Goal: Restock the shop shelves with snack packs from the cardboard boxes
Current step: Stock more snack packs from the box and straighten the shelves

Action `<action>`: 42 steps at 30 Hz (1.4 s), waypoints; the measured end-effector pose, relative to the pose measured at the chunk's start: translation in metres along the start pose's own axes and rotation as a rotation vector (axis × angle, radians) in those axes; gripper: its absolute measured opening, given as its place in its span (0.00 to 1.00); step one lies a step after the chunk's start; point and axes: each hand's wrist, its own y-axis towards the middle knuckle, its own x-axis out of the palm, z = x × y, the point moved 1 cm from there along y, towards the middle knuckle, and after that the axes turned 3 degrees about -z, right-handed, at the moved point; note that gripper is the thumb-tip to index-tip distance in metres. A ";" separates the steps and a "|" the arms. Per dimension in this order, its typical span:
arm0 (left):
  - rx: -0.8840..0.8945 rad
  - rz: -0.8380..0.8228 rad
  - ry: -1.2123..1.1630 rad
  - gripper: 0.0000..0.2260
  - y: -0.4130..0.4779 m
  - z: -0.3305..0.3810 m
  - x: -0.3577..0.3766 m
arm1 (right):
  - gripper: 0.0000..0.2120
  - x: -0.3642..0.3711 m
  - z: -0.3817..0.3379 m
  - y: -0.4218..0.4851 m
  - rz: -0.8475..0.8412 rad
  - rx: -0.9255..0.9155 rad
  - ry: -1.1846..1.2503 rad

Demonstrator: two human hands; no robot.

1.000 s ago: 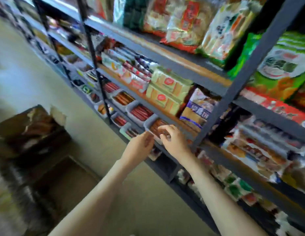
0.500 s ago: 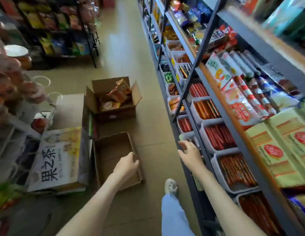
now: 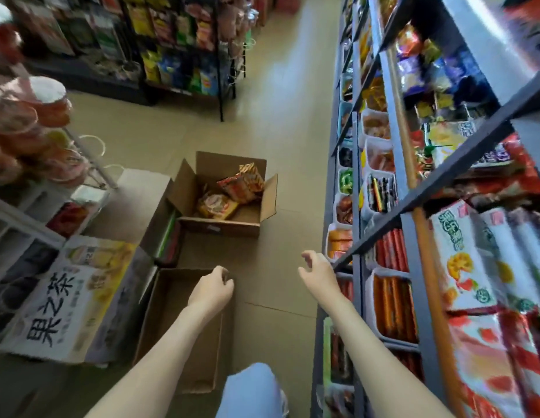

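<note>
Shop floor (image 3: 280, 110) runs down the aisle, with tall shelves (image 3: 357, 224) at 3 o'clock. At 12 o'clock an open cardboard box (image 3: 223, 227) holds snack packs (image 3: 243, 184). The left hand (image 3: 213, 289) hangs over a second box (image 3: 178, 321), fingers loosely curled, holding nothing. The right hand (image 3: 318, 274) is near the shelves, loosely curled too, holding nothing.

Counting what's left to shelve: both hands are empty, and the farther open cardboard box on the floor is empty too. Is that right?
Not quite. The head view shows the farther cardboard box is not empty: it holds several snack packs. The rest stands: the left hand and the right hand hold nothing.
</note>
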 end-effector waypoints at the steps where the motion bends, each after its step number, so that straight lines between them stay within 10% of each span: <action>1: -0.028 0.014 -0.007 0.15 0.015 0.004 -0.005 | 0.18 -0.003 -0.004 0.020 -0.020 -0.008 -0.005; 16: -0.367 0.052 -0.361 0.21 0.418 0.050 -0.073 | 0.28 0.039 -0.033 0.437 -0.344 0.120 -0.152; 26: -0.734 0.137 -0.637 0.38 0.748 -0.063 0.056 | 0.37 0.294 0.042 0.728 -0.626 -0.003 -0.153; 35: -0.891 0.234 -1.107 0.54 0.864 -0.170 0.155 | 0.51 0.430 0.106 0.808 -0.746 -0.091 -0.266; 42: -0.955 0.200 -1.207 0.27 0.847 -0.164 0.147 | 0.51 0.410 0.092 0.783 -0.786 -0.068 -0.243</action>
